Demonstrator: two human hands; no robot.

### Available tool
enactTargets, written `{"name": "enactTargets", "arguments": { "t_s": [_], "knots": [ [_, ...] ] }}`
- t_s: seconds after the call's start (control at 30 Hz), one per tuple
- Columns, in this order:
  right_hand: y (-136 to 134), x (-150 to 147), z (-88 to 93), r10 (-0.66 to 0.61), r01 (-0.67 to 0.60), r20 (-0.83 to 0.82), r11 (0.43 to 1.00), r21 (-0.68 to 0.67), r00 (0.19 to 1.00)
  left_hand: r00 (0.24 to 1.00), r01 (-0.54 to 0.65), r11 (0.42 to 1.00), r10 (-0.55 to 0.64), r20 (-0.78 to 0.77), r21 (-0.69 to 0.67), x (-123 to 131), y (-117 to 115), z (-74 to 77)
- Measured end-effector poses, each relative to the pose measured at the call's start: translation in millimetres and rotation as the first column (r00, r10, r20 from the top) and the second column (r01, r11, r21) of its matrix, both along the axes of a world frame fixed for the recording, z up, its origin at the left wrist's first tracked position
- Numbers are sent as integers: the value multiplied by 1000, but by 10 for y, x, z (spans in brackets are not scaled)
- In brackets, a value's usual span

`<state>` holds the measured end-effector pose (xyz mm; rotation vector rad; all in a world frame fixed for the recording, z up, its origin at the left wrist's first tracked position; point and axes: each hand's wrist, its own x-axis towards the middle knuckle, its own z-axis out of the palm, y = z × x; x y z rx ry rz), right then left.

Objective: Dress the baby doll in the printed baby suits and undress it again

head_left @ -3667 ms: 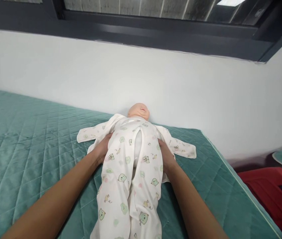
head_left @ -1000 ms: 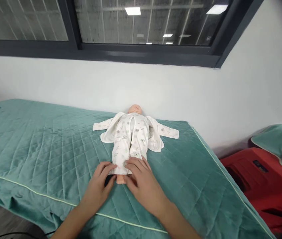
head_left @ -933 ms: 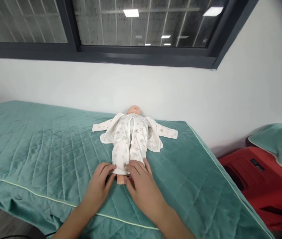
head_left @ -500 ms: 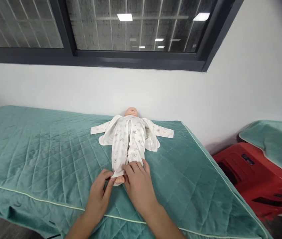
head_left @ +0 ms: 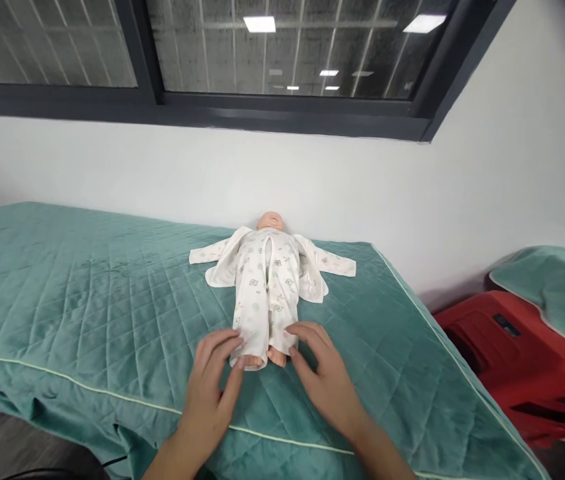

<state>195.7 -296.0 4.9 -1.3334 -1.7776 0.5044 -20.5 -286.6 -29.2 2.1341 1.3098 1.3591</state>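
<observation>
A baby doll (head_left: 270, 221) lies on its back, its head against the wall side of the bed. White printed trousers (head_left: 252, 283) are over its legs, and a matching top (head_left: 222, 267) spreads open at both sides with the sleeves stretched out. Small feet (head_left: 277, 357) show below both cuffs. My left hand (head_left: 212, 383) rests at the outer edge of the left cuff, thumb and fingers apart. At the outer edge of the other cuff is my right hand (head_left: 325, 380), also with thumb and fingers apart, its fingertips touching the fabric.
A quilted green cover (head_left: 112, 300) with pale piping lies under the doll. Behind it rises a white wall (head_left: 162, 167) with a dark-framed window (head_left: 287, 117). Red plastic stools (head_left: 507, 360) with a green cloth (head_left: 552, 287) on top stand at the right.
My hands have let go of the left cuff and separated; my right hand has moved across to the right cuff. Both feet now show. The view has shifted slightly.
</observation>
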Motion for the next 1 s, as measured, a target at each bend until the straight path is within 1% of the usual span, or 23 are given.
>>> {"name": "enactTargets", "arguments": {
  "t_s": [0.1,0.17,0.27,0.33,0.4,0.43,0.53,0.6,0.67,0.77,0.87,0.93,1.0],
  "knots": [
    [-26,24,-151,1,-4,-42,997,-71,999,988,66,997,-58,-144,49,131,90,109],
    [-40,0,-249,-20,21,13,998,-55,1000,963,85,995,-68,-261,56,222,131,150],
    [-12,-35,-345,-118,119,142,993,2,983,918,76,995,-43,-393,69,327,159,193],
    [37,-40,-346,-158,161,200,987,0,967,896,77,995,-38,-442,69,365,171,208],
    [87,-34,-282,-146,158,208,987,-41,967,884,81,995,-45,-465,58,381,187,203],
    [102,-33,-227,-128,143,187,987,-69,974,884,79,995,-45,-466,53,383,197,191],
    [88,-49,-16,-49,58,68,991,-125,996,900,66,996,-37,-434,53,382,227,137],
    [45,-77,106,4,-1,25,993,-116,1000,917,73,996,-46,-396,53,387,250,99],
    [7,-103,169,29,-27,18,996,-85,999,938,88,995,-66,-340,50,397,275,71],
    [-13,-100,156,33,-31,26,997,-66,999,974,102,994,-90,-206,47,408,287,43],
    [-43,-40,92,19,-15,66,998,-54,998,994,88,995,-85,-68,38,391,220,15],
    [-96,12,63,26,-23,120,999,-29,992,995,95,995,-94,-18,39,355,134,-10],
    [-162,63,55,71,-64,200,997,-42,977,991,130,991,-130,-1,37,289,56,-37]
  ]
}}
